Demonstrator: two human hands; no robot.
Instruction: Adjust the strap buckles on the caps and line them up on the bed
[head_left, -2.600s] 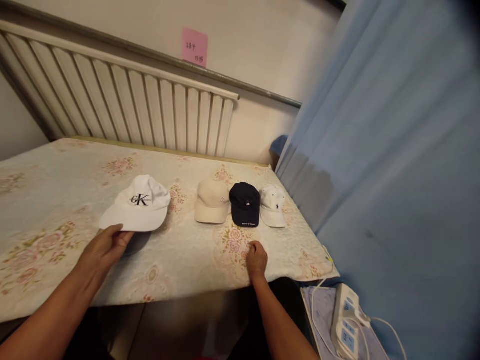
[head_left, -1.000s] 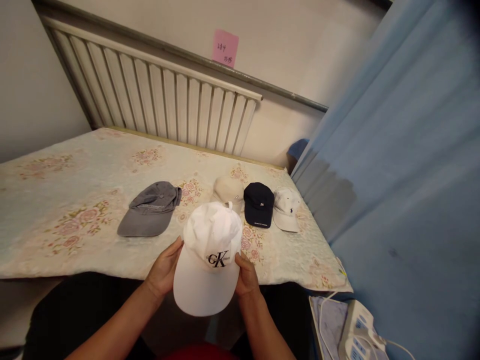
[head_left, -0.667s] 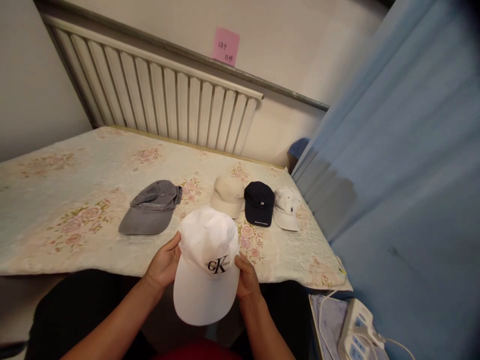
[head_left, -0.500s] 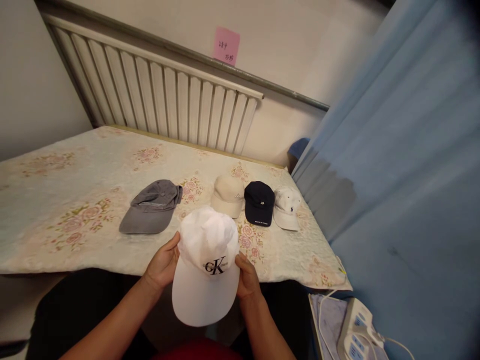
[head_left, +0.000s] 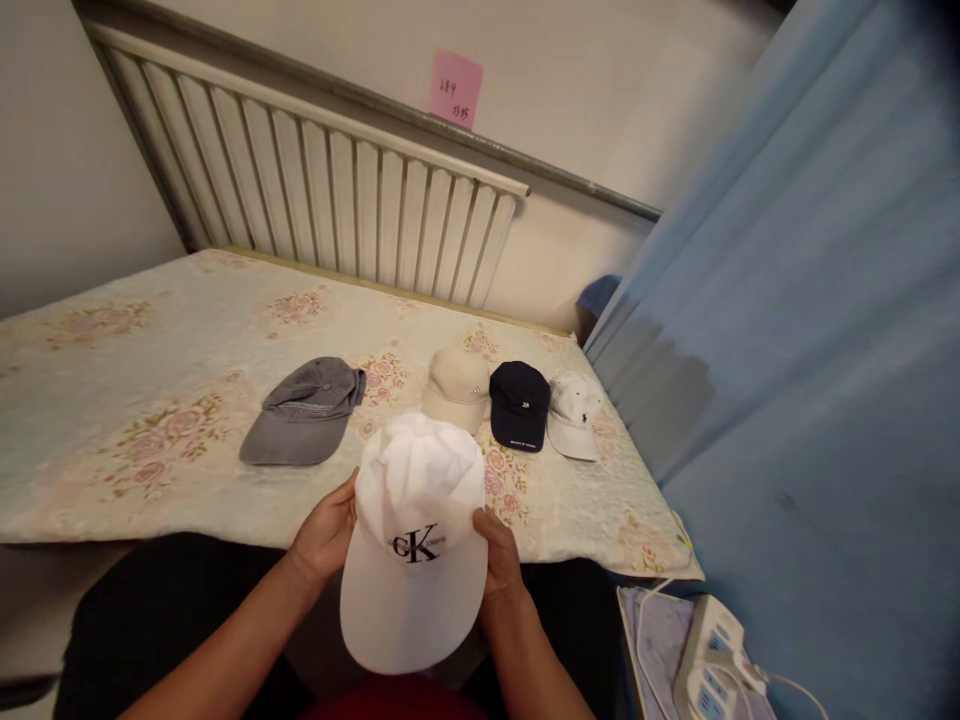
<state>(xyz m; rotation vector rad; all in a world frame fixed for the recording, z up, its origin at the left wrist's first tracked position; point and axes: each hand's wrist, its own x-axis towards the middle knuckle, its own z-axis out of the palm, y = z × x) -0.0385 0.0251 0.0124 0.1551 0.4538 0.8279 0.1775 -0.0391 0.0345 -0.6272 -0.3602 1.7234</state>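
Note:
Both my hands hold a white cap with a black CK logo, brim toward me, over the near edge of the table. My left hand grips its left side and my right hand grips its right side, fingers tucked behind the cap. On the floral tablecloth beyond lie a grey cap, a beige cap, a navy cap and a small white cap in a row.
A white radiator runs along the wall behind the table, with a pink note above it. A blue curtain hangs at the right. A white power strip lies on a cloth at lower right.
My left hand lifted the white CK cap off the grey cap on the table; now both hands hold it close to me, and it has tilted and come slightly lower.

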